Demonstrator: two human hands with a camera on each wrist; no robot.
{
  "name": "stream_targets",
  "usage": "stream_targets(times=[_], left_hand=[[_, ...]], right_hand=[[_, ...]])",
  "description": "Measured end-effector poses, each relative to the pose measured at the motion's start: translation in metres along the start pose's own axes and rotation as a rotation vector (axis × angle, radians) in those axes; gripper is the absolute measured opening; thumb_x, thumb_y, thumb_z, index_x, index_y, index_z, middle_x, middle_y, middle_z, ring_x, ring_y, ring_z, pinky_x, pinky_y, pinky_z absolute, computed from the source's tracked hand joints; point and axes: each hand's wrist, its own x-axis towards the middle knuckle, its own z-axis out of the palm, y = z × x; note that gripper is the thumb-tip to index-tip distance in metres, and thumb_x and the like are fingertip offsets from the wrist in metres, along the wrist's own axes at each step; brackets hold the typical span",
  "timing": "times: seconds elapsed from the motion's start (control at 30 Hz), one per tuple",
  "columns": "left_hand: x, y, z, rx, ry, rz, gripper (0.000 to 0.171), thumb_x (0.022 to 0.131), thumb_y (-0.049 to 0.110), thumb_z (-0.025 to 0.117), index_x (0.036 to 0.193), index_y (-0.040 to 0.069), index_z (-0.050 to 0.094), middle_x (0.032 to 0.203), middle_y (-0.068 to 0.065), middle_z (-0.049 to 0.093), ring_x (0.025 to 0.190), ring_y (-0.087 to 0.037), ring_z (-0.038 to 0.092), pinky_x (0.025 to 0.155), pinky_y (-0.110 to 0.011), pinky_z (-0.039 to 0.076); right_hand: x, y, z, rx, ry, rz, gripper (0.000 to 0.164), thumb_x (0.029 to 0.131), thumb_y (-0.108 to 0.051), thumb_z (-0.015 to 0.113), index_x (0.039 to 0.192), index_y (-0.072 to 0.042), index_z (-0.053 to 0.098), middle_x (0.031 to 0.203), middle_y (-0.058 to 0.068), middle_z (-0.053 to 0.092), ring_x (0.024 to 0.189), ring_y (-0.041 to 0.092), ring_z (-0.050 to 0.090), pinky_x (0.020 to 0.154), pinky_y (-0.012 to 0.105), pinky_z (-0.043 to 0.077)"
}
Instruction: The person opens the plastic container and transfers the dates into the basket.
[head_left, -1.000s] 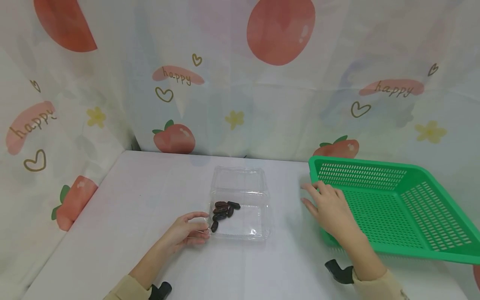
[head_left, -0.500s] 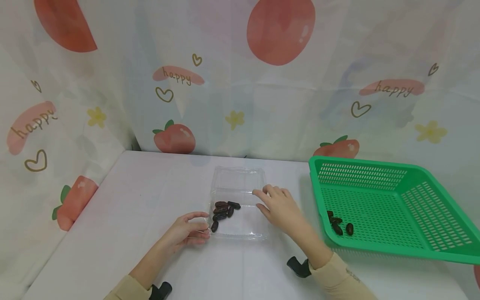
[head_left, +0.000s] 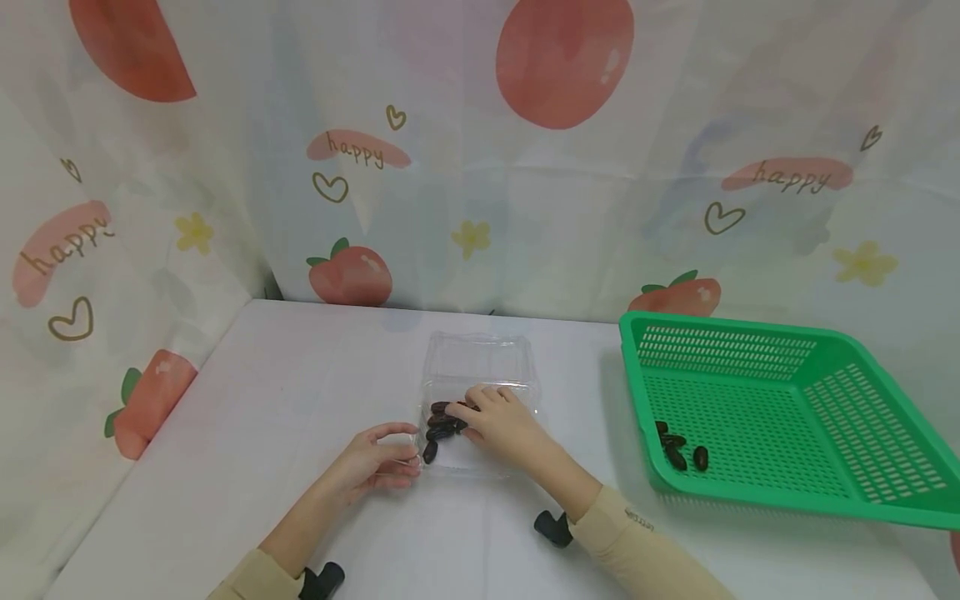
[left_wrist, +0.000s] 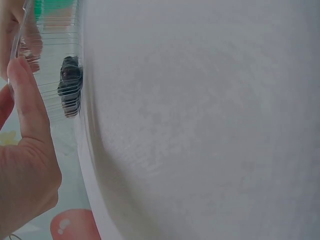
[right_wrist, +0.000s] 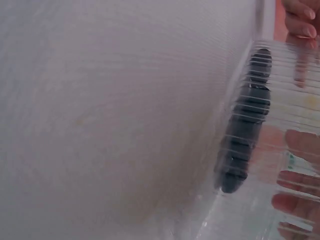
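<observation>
A clear plastic clamshell box [head_left: 480, 358] stands on the white table with its lid folded back. Several dark brown dates [head_left: 441, 432] lie in the left part of its base. My left hand [head_left: 378, 460] holds the left wall of the box; in the left wrist view, that hand [left_wrist: 30, 130] pinches the rim. Over the box is my right hand [head_left: 504, 423], its fingers reaching down to the dates and partly hiding them. Seen through the ribbed wall in the right wrist view, my right fingers [right_wrist: 295, 202] are spread and apart from the row of dates [right_wrist: 245, 120].
A green plastic basket [head_left: 810, 510] stands on the right side of the table [head_left: 330, 358], several dates [head_left: 677, 458] at its left end. A cloth [head_left: 555, 242] printed with fruit hangs behind and to the left.
My right hand has moved left from the green basket to above the dates in the box, uncovering dates in the basket. My left hand has stayed on the box.
</observation>
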Motion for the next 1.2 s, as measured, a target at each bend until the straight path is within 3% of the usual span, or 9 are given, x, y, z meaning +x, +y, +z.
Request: stream_targets(times=[0.23,0.43,0.77,1.2], left_hand=[[0.000,-0.001,0.000,0.008,-0.002,-0.001,0.055,0.082,0.014,0.068,0.129,0.001,0.044,0.081,-0.009,0.069,0.073,-0.018,0.067,0.066,-0.031,0.056],[0.000,0.000,-0.001,0.003,-0.011,0.003,0.055,0.082,0.015,0.067,0.129,0.001,0.043,0.082,-0.009,0.069,0.073,-0.018,0.067,0.067,-0.031,0.056],[0.000,0.000,-0.001,0.013,-0.001,-0.001,0.054,0.082,0.014,0.068,0.128,0.001,0.044,0.082,-0.009,0.069,0.073,-0.018,0.067,0.067,-0.032,0.056],[0.001,0.000,0.000,0.013,-0.006,-0.003,0.054,0.082,0.015,0.067,0.128,0.001,0.044,0.080,-0.008,0.068,0.072,-0.017,0.067,0.066,-0.030,0.056]], right_hand=[[0.011,-0.007,0.011,0.005,-0.036,-0.105,0.032,0.084,-0.026,0.065,0.115,-0.030,0.057,0.099,-0.003,0.052,0.092,0.016,0.054,0.083,0.033,0.044],[0.017,-0.011,0.013,-0.070,-0.081,-0.171,0.031,0.084,-0.032,0.064,0.115,-0.034,0.059,0.105,-0.004,0.053,0.096,0.014,0.053,0.084,0.031,0.044],[0.020,-0.015,0.013,-0.069,-0.056,-0.227,0.025,0.083,-0.031,0.066,0.108,-0.034,0.061,0.107,-0.004,0.053,0.095,0.013,0.053,0.081,0.028,0.044],[0.020,-0.016,0.023,-0.062,-0.019,-0.287,0.020,0.078,-0.043,0.067,0.097,-0.035,0.067,0.102,-0.007,0.054,0.096,0.012,0.051,0.081,0.027,0.042]])
